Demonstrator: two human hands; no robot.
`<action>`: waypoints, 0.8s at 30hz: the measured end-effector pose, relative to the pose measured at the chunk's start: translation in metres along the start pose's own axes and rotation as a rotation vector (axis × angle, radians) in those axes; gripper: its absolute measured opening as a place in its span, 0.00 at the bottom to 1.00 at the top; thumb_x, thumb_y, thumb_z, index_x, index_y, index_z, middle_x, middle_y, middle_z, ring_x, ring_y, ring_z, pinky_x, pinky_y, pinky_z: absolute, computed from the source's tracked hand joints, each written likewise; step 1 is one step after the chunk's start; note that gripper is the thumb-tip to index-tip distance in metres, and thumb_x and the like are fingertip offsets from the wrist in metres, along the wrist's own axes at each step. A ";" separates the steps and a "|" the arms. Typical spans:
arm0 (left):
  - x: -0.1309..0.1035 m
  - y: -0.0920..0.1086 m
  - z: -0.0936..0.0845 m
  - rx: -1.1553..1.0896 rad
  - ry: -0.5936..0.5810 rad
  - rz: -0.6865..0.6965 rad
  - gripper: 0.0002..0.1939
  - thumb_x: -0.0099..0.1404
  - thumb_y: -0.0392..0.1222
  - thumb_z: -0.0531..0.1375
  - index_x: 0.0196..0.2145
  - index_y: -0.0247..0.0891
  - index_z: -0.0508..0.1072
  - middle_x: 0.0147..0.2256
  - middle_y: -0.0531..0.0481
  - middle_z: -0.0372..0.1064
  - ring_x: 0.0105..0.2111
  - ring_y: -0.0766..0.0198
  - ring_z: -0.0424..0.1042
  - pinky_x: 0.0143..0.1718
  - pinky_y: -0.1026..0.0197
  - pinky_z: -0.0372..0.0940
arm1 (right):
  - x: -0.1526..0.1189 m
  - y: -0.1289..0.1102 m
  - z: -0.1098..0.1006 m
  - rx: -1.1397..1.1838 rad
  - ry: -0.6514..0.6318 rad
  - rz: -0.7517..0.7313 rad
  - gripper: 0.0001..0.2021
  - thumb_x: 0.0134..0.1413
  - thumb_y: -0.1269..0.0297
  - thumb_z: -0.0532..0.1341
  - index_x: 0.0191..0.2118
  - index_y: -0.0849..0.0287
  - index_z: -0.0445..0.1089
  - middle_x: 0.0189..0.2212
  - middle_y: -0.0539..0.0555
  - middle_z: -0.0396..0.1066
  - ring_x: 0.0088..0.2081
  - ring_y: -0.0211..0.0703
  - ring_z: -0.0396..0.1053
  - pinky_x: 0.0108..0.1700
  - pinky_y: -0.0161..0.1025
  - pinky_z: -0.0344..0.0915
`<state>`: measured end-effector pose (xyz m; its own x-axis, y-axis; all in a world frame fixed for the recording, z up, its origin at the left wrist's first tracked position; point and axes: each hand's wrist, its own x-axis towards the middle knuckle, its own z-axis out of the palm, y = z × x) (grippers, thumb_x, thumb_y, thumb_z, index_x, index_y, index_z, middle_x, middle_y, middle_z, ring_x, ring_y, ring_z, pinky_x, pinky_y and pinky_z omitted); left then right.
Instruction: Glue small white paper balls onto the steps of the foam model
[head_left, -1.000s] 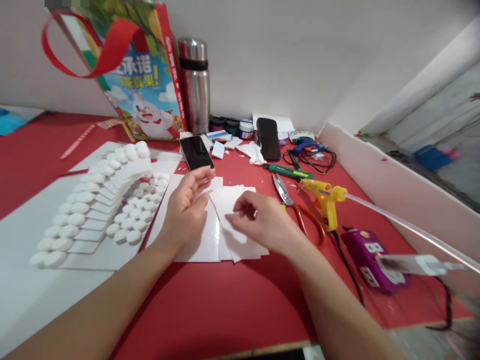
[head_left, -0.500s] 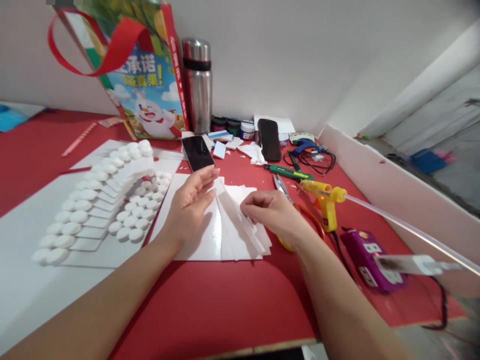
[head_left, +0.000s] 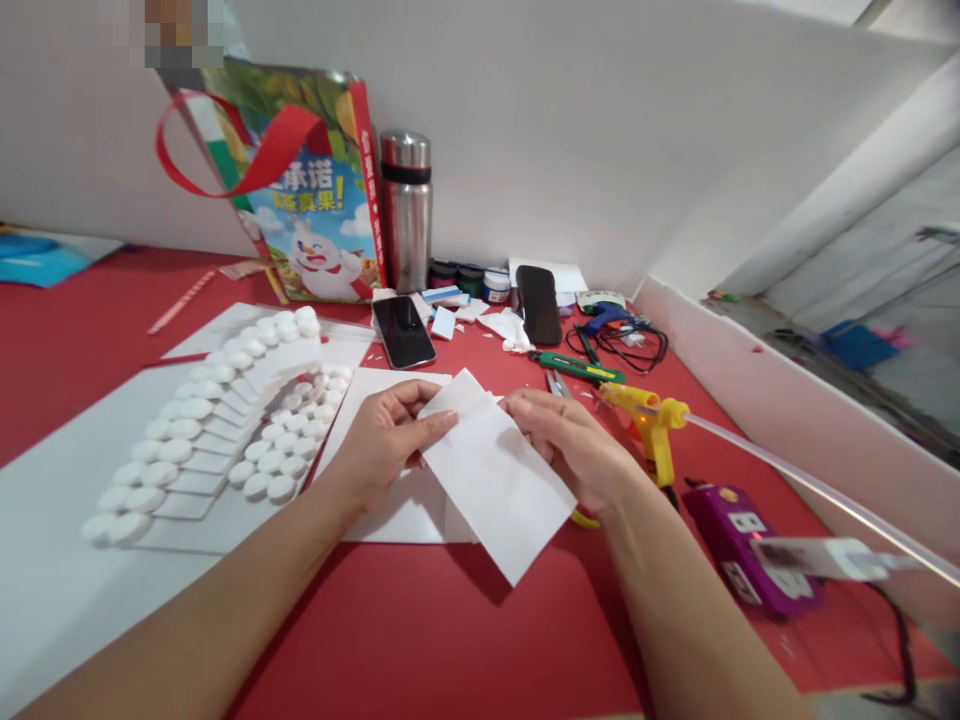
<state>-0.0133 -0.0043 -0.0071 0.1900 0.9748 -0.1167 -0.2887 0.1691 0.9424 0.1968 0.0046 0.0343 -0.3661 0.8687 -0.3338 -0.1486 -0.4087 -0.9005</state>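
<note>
A rectangular sheet of white paper (head_left: 499, 480) is held up at a slant over the table. My left hand (head_left: 390, 435) pinches its upper left edge, thumb on top and fingers behind. At the upper right edge, my right hand (head_left: 570, 445) is closed with its fingers curled against the paper; part of its grip is hidden. Beneath lie more white sheets (head_left: 375, 515), mostly covered by my hands and the raised sheet. To the left stands a curved, stair-like white model (head_left: 214, 440), lined with round white discs (head_left: 281, 455), on a large white board (head_left: 45, 560).
Right of my hands are a yellow hot glue gun (head_left: 652, 430), scissors (head_left: 556, 385), a green cutter (head_left: 577, 367) and a purple power strip (head_left: 750, 550). Behind are two phones (head_left: 405, 335), paint jars (head_left: 496, 287), a steel flask (head_left: 409, 215) and a printed bag (head_left: 322, 220).
A white sheet has been lifted off the pile and now tilts between my hands. My left hand has closed on it. The view has tipped upward slightly.
</note>
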 end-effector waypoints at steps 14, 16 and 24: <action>0.002 0.002 -0.004 0.075 -0.004 0.054 0.14 0.60 0.48 0.72 0.33 0.35 0.77 0.23 0.57 0.66 0.16 0.79 0.59 0.16 0.73 0.51 | -0.001 -0.006 -0.002 -0.293 0.155 -0.114 0.18 0.45 0.50 0.74 0.27 0.61 0.75 0.19 0.46 0.70 0.19 0.29 0.62 0.20 0.28 0.55; 0.001 0.002 -0.005 0.060 -0.051 0.021 0.14 0.62 0.49 0.70 0.35 0.36 0.76 0.24 0.56 0.68 0.16 0.76 0.63 0.16 0.72 0.54 | 0.000 -0.006 -0.002 -0.274 0.135 -0.134 0.17 0.45 0.50 0.74 0.27 0.60 0.74 0.20 0.46 0.70 0.20 0.30 0.63 0.21 0.29 0.56; 0.003 0.001 -0.005 0.041 -0.122 0.021 0.11 0.66 0.47 0.67 0.40 0.36 0.77 0.25 0.55 0.69 0.15 0.77 0.62 0.17 0.71 0.54 | -0.002 -0.004 -0.011 -0.335 -0.060 -0.091 0.22 0.53 0.53 0.72 0.51 0.57 0.74 0.25 0.48 0.75 0.23 0.38 0.73 0.22 0.32 0.63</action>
<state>-0.0174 -0.0010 -0.0078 0.2978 0.9527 -0.0604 -0.2560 0.1406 0.9564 0.2083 0.0081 0.0356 -0.4198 0.8752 -0.2405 0.1234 -0.2075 -0.9704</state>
